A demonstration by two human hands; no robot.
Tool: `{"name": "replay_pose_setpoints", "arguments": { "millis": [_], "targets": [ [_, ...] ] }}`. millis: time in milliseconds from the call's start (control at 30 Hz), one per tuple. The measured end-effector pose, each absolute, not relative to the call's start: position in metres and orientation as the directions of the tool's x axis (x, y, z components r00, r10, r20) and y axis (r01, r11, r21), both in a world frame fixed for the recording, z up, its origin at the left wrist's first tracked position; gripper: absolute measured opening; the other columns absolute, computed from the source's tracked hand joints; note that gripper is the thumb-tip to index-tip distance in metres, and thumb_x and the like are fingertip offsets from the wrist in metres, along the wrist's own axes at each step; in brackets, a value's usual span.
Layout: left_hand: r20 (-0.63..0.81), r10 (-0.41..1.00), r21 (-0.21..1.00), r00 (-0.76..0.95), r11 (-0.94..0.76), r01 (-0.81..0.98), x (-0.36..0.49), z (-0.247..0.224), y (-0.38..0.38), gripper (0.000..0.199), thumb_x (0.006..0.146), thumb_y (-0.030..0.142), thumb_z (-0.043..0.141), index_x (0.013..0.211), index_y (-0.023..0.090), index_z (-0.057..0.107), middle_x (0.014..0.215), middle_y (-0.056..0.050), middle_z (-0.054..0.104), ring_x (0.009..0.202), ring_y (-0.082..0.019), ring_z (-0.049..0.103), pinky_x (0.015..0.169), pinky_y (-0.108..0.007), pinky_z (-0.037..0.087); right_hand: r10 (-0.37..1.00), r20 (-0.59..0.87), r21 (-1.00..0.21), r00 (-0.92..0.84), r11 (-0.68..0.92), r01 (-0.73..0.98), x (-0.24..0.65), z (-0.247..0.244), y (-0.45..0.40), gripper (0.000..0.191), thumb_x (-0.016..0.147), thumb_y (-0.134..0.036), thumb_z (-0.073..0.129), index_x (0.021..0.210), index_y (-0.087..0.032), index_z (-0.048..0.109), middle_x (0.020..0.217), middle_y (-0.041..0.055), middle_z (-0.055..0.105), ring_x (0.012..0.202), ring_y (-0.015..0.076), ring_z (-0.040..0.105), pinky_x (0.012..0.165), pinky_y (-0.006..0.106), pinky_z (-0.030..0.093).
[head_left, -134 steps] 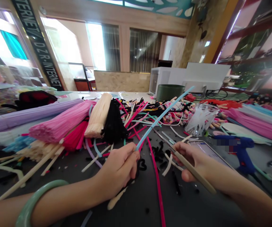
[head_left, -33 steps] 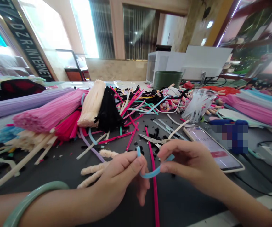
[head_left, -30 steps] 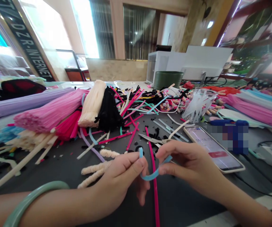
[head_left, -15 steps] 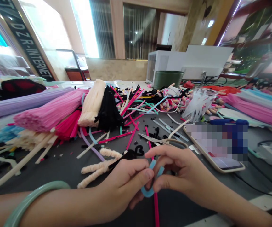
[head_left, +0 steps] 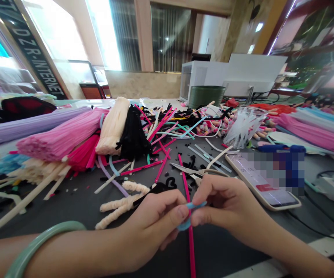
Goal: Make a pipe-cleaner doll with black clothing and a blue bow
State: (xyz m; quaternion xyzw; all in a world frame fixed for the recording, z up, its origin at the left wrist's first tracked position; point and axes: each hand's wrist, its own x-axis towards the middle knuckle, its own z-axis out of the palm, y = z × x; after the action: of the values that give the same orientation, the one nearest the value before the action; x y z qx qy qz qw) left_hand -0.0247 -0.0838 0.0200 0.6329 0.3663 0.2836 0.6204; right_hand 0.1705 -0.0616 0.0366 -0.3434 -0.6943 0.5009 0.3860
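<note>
**A:** What did the hands have?

**B:** A pale blue chenille stem, bent into a tight loop between them, just above the dark work mat. The left hand pinched one side between thumb and fingers, and the right hand pinched the other, so both grips were closed on it.

**A:** Was it touching anything else?

**B:** A hot-pink chenille stem ran directly behind the loop, but I couldn't tell whether the blue went around it. A black chenille stem lay against the top of the left hand, and whether that hand held it was unclear.

**A:** And close by?

**B:** Open-bladed scissors lay just above the right hand, with a smartphone to their right, partly blurred. A fuzzy cream chenille shape sat left of the left hand, and a pale green bangle circled that wrist.

**A:** Further back?

**B:** Lilac, pink, cream and black stem bundles lay across the left side. A clear plastic cup stood at the right, and a green bin stood beyond the loose stems.
</note>
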Motion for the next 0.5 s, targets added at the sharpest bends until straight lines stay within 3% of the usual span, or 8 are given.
{"name": "replay_pose_setpoints", "arguments": {
  "millis": [167,400,500],
  "targets": [
    [0.023,0.858,0.999,0.514,-0.005,-0.037,-0.0255,0.0186,-0.0815,0.025,0.086,0.036,0.059,0.103,0.021,0.047,0.074,0.003,0.054,0.052,-0.005,0.051,0.047,-0.016,0.041,0.919,0.092,-0.991,-0.384,0.046,-0.129,0.1717,0.0398,-0.0562,0.035,0.055,-0.025,0.087,0.064,-0.017,0.055,0.059,-0.004,0.06,0.049,0.0079,0.057,0.045,0.017,0.046],
    [0.088,0.91,0.988,0.405,-0.132,0.081,-0.0257,0.0178,-0.0796,0.021,0.084,0.032,0.062,0.098,0.019,0.054,0.071,0.001,0.06,0.054,-0.009,0.058,0.051,-0.019,0.046,0.922,0.041,-0.992,-0.385,-0.009,-0.128,0.1697,0.0418,-0.0571,0.039,0.051,-0.025,0.089,0.062,-0.016,0.053,0.057,-0.0042,0.059,0.049,0.008,0.057,0.044,0.017,0.047],
    [0.14,0.899,0.93,0.414,-0.263,0.258,-0.0281,0.0204,-0.0777,0.017,0.085,0.034,0.06,0.089,0.018,0.062,0.065,0.001,0.061,0.054,-0.009,0.058,0.051,-0.018,0.044,0.913,0.027,-0.99,-0.406,-0.031,-0.134,0.168,0.0432,-0.0575,0.041,0.048,-0.024,0.09,0.061,-0.016,0.052,0.058,-0.004,0.06,0.049,0.0072,0.057,0.044,0.016,0.046]
  ]
}}
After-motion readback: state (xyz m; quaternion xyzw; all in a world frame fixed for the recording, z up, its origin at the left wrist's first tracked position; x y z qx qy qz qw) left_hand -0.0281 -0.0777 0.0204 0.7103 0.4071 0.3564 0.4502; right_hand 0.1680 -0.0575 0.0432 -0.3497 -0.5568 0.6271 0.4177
